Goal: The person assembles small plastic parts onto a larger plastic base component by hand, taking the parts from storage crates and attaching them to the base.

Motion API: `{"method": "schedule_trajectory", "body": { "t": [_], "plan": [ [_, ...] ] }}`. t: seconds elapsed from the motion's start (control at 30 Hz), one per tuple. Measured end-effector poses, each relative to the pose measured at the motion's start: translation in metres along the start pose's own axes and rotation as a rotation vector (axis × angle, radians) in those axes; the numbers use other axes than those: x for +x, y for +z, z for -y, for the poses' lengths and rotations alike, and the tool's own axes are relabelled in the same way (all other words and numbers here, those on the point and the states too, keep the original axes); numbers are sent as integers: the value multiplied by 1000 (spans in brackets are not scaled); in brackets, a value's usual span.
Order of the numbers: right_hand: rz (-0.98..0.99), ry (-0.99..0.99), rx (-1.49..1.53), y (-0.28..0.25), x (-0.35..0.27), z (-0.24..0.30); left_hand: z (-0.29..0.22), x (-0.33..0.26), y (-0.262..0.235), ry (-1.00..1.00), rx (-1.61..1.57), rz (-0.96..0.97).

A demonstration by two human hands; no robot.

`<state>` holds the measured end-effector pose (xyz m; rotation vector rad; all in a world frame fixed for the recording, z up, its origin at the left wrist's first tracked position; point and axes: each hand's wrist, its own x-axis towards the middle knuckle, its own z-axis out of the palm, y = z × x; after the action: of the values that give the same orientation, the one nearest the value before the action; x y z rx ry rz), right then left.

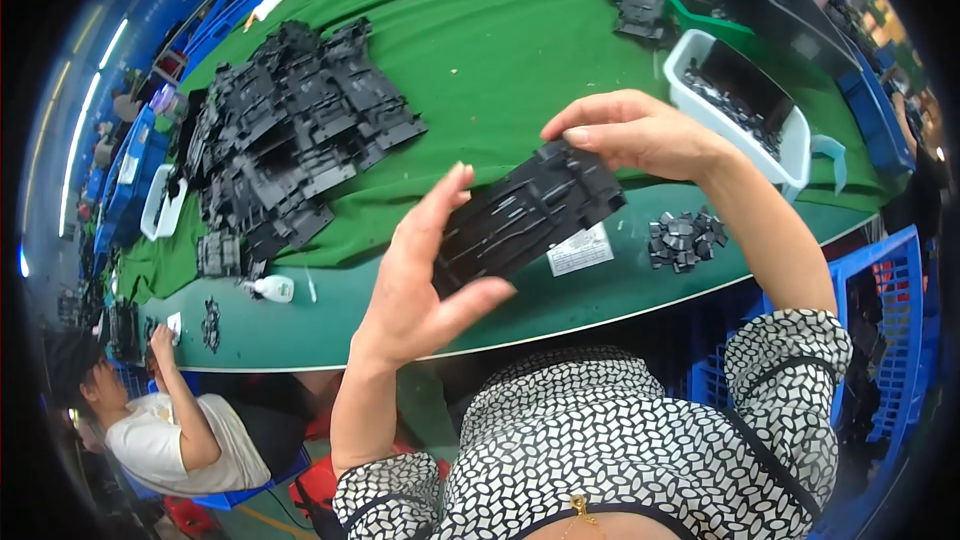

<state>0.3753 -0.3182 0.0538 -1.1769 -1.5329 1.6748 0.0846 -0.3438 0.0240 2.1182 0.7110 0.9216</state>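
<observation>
Standing at a long desk point(420, 0) covered in green cloth, the person holds a flat black plastic part point(528, 215) up between both hands, above the desk's near edge. The left hand point(425, 270) has its fingers point(440, 202) loosely curled, thumb under one end and fingertips on the top edge. The right hand point(640, 132) pinches the other end, fingers closed on it. The part is oblong, ribbed and slotted, tilted up toward the right. Just beyond lie a white label point(580, 250) and a small heap of black pieces point(685, 238). Farther off sit a big pile of black parts point(295, 130) and a white bin point(740, 105). Blue crates point(880, 290) stand around the desk, and another person point(165, 430) works at the left.
</observation>
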Motion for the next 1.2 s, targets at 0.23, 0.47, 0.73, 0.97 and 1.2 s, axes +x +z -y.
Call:
{"method": "schedule_trajectory", "body": {
  "t": [0.23,0.47,0.73,0.97,1.2],
  "plan": [
    [32,-98,-186,-6,-3,5,8,18,10,-556,-864,137],
    [-12,-307,-502,5,-7,12,-11,8,56,-726,-1477,349],
    [-182,164,-992,-37,-97,-21,20,7,65,-574,-1560,-96],
    [-325,296,-947,-54,-148,-99,27,10,72,-616,-1537,-160],
    [-307,333,-916,-53,-146,-110,25,10,73,-637,-1526,-190]
  ]
}}
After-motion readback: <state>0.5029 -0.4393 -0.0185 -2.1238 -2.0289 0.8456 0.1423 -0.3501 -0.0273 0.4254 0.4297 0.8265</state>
